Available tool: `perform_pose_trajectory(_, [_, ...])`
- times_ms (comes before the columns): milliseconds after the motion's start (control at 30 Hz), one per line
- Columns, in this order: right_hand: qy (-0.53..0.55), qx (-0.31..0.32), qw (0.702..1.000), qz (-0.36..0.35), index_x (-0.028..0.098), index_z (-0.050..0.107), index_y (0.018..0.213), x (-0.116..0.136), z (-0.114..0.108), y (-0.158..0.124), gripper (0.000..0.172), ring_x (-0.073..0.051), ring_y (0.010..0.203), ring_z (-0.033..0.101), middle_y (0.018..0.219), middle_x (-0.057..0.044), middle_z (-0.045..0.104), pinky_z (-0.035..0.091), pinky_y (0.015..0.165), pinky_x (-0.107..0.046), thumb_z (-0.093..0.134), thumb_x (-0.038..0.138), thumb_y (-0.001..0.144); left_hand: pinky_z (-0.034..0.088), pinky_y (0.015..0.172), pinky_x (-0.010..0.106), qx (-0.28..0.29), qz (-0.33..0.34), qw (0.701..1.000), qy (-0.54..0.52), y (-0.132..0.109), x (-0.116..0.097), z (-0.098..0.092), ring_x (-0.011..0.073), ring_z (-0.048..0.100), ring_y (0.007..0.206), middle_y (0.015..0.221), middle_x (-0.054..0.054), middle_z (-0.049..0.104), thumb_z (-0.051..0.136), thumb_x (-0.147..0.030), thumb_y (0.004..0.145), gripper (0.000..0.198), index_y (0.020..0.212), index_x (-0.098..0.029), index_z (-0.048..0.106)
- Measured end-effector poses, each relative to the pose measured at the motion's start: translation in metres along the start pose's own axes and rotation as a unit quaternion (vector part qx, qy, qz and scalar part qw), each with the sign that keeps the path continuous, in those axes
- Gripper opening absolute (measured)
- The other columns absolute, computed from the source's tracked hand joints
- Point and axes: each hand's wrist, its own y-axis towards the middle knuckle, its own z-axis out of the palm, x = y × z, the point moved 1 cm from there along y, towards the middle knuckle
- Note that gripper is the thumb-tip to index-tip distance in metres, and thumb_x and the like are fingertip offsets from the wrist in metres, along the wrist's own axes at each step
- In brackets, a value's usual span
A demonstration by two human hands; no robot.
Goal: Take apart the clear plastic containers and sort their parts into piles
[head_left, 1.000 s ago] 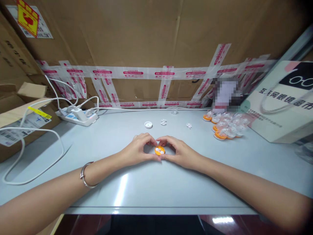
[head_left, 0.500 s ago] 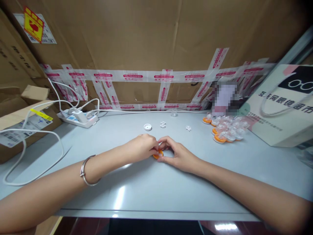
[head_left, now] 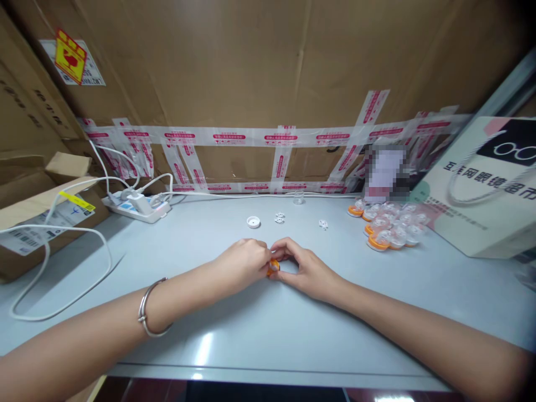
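I'd steady the orange disc (head_left: 274, 267) with my right hand (head_left: 309, 272), pinching its rim — left hand (head_left: 248, 259) bunched there, its hold I can't tell.

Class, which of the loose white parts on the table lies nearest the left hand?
The round dish, leftmost and just beyond the left hand; the smaller, flatter parts lie farther right.

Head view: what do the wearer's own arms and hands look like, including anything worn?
The left hand and right hand are ungloved, and no sleeves show. A slim, rounded, silver-coloured metal bangle circles the left forearm near the wrist.
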Motion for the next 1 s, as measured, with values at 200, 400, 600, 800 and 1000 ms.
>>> perform_pose_trajectory(200, [0.006, 0.012, 1.000, -0.003, 0.022, 0.044, 0.101, 0.000, 0.000, -0.001, 0.034, -0.014, 0.093, 0.058, 0.097, -0.002, 0.062, 0.044, 0.086, -0.032, 0.063, 0.021, 0.073, 0.039, 0.059, 0.020, 0.012, -0.030, 0.991, -0.129, 0.002, 0.010, -0.008, 0.0142, 0.060, 0.069, 0.073, 0.000, 0.066, 0.059, -0.024, 0.073, 0.009, 0.077, -0.021, 0.068])
perform_pose_trajectory(400, [0.001, 0.005, 1.000, -0.004, 0.022, 0.044, 0.100, 0.000, 0.000, -0.002, 0.033, -0.015, 0.091, 0.058, 0.096, -0.002, 0.062, 0.044, 0.083, -0.032, 0.063, 0.022, 0.073, 0.035, 0.051, 0.020, 0.049, -0.058, 0.989, -0.128, 0.010, 0.013, -0.010, 0.0135, 0.057, 0.060, 0.065, 0.001, 0.065, 0.059, -0.022, 0.070, 0.008, 0.070, -0.019, 0.067])
perform_pose_trajectory(600, [0.010, 0.001, 1.000, -0.015, 0.022, 0.044, 0.101, -0.001, 0.001, -0.002, 0.034, -0.015, 0.093, 0.058, 0.098, -0.003, 0.062, 0.044, 0.085, -0.034, 0.063, 0.021, 0.072, 0.037, 0.055, 0.020, 0.040, -0.018, 0.994, -0.097, 0.007, 0.008, -0.011, 0.0132, 0.058, 0.062, 0.067, 0.002, 0.066, 0.058, -0.022, 0.071, 0.010, 0.072, -0.018, 0.067])
perform_pose_trajectory(800, [0.008, -0.003, 1.000, -0.019, 0.022, 0.044, 0.099, 0.001, 0.000, -0.002, 0.033, -0.015, 0.091, 0.059, 0.094, -0.003, 0.063, 0.044, 0.084, -0.032, 0.063, 0.019, 0.072, 0.036, 0.052, 0.023, 0.050, -0.024, 0.998, 0.022, 0.006, -0.005, -0.011, 0.0171, 0.059, 0.063, 0.073, 0.005, 0.064, 0.056, -0.023, 0.072, 0.012, 0.075, -0.014, 0.064])
perform_pose_trajectory(1000, [0.007, -0.001, 1.000, -0.020, 0.022, 0.042, 0.099, -0.002, 0.001, -0.003, 0.033, -0.015, 0.093, 0.058, 0.096, -0.004, 0.061, 0.045, 0.084, -0.032, 0.062, 0.018, 0.072, 0.038, 0.052, 0.023, 0.023, -0.023, 0.999, 0.040, 0.003, -0.009, -0.007, 0.0183, 0.061, 0.063, 0.074, 0.006, 0.065, 0.050, -0.017, 0.074, 0.013, 0.078, -0.014, 0.063])
